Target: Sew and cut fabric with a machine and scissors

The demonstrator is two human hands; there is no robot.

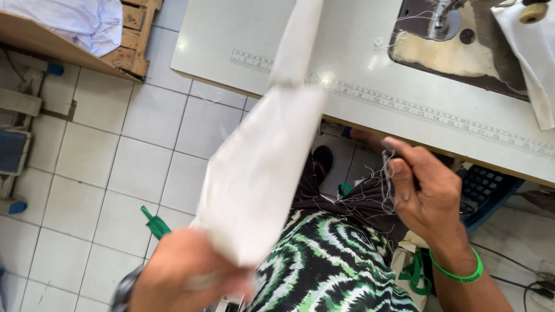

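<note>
left hand [185, 277] gripped the near end of the white fabric piece [260, 173], its long axis running up and away over the sewing table [358, 98], while right hand [425, 193], just right of it, pinched loose threads [370, 185].

sewing table [358, 75] taken as landmark | metal machine bed [451, 49] set into its far right | wooden pallet [136, 34] seen left of it | white floor tiles [110, 167] seen below it | blue crate [483, 188] seen under its near edge
</note>
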